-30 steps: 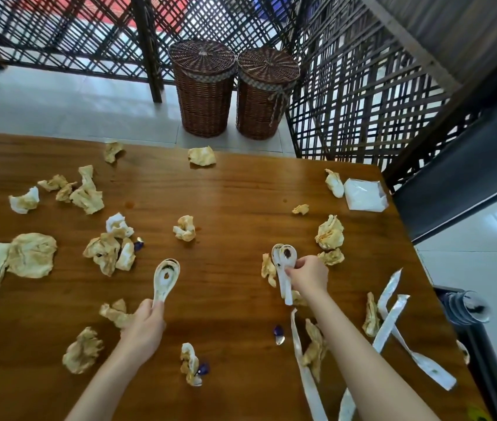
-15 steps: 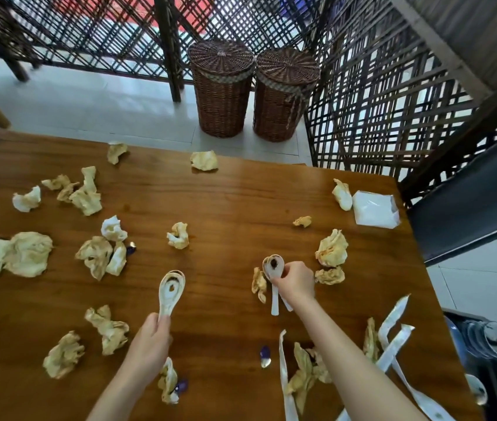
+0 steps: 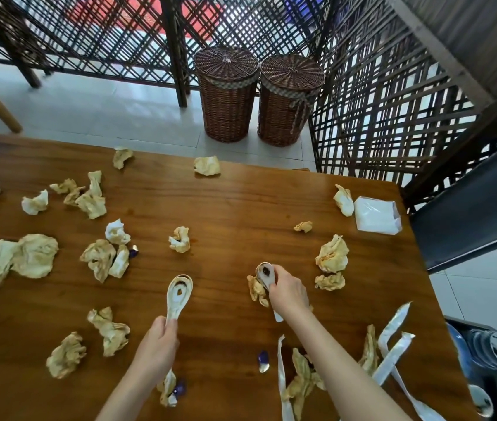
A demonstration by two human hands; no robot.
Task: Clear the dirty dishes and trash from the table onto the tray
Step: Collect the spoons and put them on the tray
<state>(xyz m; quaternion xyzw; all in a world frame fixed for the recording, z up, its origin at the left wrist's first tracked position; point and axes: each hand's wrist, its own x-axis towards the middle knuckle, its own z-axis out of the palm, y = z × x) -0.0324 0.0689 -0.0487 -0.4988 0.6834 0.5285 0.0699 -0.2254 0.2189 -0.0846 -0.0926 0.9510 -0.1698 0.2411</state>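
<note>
My left hand [image 3: 157, 347] grips the handle of a dirty white ceramic spoon [image 3: 179, 294], bowl pointing away from me; a second spoon seems stacked under it. My right hand [image 3: 288, 294] holds stacked white spoons [image 3: 265, 273] with a brown stain in the top bowl, over the wooden table [image 3: 235, 214]. Several crumpled stained napkins lie scattered, such as one napkin [image 3: 332, 253] right of my right hand and a napkin [image 3: 34, 256] at the left. White paper strips [image 3: 393, 354] lie at the near right.
A white napkin packet [image 3: 376, 215] sits at the far right corner. Stacked dishes [image 3: 496, 349] stand on a dark cart off the table's right edge. Two wicker baskets [image 3: 226, 92] and a lattice screen stand beyond the table. Small purple wrappers [image 3: 263, 358] lie near me.
My right hand has gathered the spoons together and turned them under my palm. My left hand keeps its spoon. My view has shifted left.
</note>
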